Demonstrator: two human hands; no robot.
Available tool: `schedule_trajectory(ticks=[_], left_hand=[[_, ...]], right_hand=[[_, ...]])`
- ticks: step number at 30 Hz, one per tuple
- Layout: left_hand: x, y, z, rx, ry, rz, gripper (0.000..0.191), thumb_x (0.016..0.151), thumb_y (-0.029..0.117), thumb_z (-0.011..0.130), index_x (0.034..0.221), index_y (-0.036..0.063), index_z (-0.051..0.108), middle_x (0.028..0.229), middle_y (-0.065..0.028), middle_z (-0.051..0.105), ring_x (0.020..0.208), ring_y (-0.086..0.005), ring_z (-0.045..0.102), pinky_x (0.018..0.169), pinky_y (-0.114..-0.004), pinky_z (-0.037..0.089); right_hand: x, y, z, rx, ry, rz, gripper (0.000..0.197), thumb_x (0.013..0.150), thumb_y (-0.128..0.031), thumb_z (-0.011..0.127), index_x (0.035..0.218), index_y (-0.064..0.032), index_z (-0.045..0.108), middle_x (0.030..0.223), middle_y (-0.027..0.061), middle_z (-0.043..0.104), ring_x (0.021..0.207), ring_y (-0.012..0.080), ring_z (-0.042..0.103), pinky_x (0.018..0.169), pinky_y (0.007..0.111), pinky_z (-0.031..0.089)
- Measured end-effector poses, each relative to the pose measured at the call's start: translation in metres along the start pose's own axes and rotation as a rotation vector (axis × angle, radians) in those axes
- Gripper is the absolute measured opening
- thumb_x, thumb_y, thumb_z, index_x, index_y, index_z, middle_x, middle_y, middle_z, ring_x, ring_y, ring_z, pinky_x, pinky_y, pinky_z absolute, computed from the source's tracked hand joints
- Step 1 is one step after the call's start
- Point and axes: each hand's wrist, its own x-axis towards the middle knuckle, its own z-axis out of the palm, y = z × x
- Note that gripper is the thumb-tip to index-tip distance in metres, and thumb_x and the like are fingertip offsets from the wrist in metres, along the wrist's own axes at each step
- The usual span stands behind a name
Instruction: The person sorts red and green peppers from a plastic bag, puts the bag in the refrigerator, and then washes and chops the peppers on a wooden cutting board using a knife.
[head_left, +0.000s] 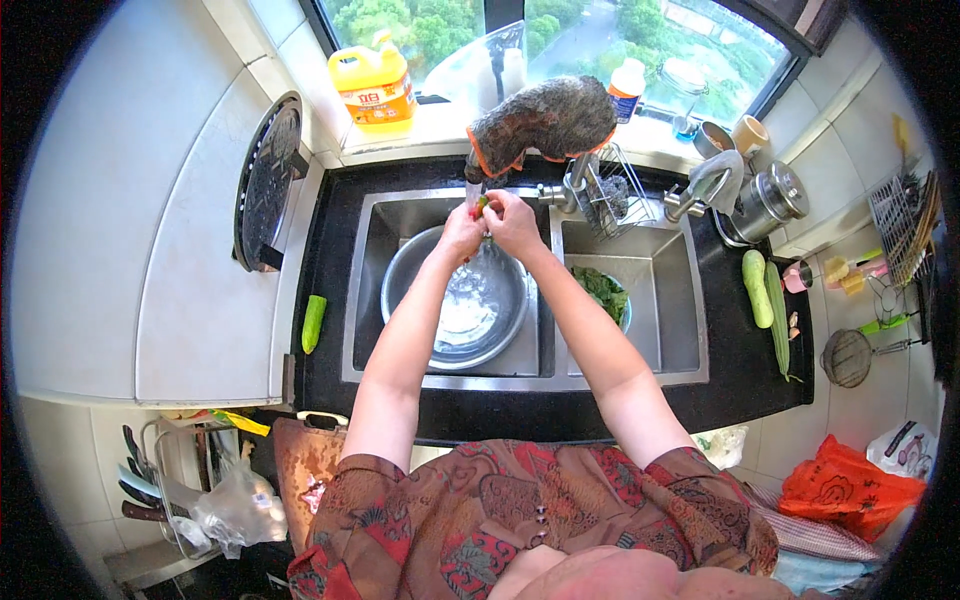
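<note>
Under the running faucet, my left hand holds a small red and green piece of produce, too small to name surely. My right hand meets it there, its fingertips pinching the green end. Water falls over my fingers into a large metal basin in the left bowl of a steel double sink. A grey cloth with orange edging wraps the faucet. Leafy greens lie in a bowl in the right sink bowl, partly hidden by my right arm.
A cut green cucumber lies on the black counter at left. On the right are a pale green gourd, a long ridged gourd and a steel canister. A yellow detergent jug stands on the windowsill; a wire rack is behind the sink.
</note>
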Motion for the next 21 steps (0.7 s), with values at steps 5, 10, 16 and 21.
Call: schedule_trajectory(ticks=[5, 10, 16, 21], left_hand=[[0.007, -0.003, -0.007, 0.128, -0.017, 0.112, 0.02, 0.083, 0.015, 0.058, 0.1, 0.0063, 0.061, 0.079, -0.0081, 0.063, 0.061, -0.0195, 0.059, 0.053, -0.034, 0.047], [0.004, -0.006, 0.005, 0.811, 0.16, 0.309, 0.022, 0.087, 0.025, 0.053, 0.099, 0.0086, 0.061, 0.093, -0.0198, 0.065, 0.088, -0.0362, 0.063, 0.077, -0.047, 0.05], [0.009, -0.007, -0.005, 1.129, 0.214, 0.39, 0.015, 0.086, 0.024, 0.053, 0.093, 0.013, 0.061, 0.086, -0.0159, 0.067, 0.085, -0.0333, 0.065, 0.071, -0.047, 0.051], [0.017, -0.005, -0.003, 0.76, 0.247, 0.235, 0.018, 0.078, 0.025, 0.062, 0.085, 0.0094, 0.068, 0.08, -0.0133, 0.068, 0.073, -0.028, 0.067, 0.063, -0.041, 0.051]], right_hand=[[-0.004, -0.01, -0.008, -0.103, -0.005, -0.096, 0.034, 0.079, -0.019, 0.057, 0.106, 0.0019, 0.06, 0.095, 0.0228, 0.064, 0.089, 0.0375, 0.062, 0.081, 0.041, 0.049], [-0.011, 0.0, -0.019, -0.166, -0.124, -0.033, 0.029, 0.082, -0.024, 0.057, 0.1, -0.0007, 0.062, 0.09, 0.0227, 0.064, 0.086, 0.0392, 0.062, 0.076, 0.044, 0.049], [-0.016, -0.004, -0.014, -0.13, -0.201, -0.037, 0.022, 0.081, -0.018, 0.058, 0.094, -0.001, 0.062, 0.088, 0.0235, 0.063, 0.086, 0.0398, 0.061, 0.075, 0.046, 0.049], [-0.017, -0.006, -0.018, -0.121, -0.129, 0.038, 0.026, 0.08, -0.017, 0.059, 0.102, -0.0018, 0.062, 0.092, 0.0221, 0.064, 0.089, 0.0381, 0.062, 0.079, 0.046, 0.049]])
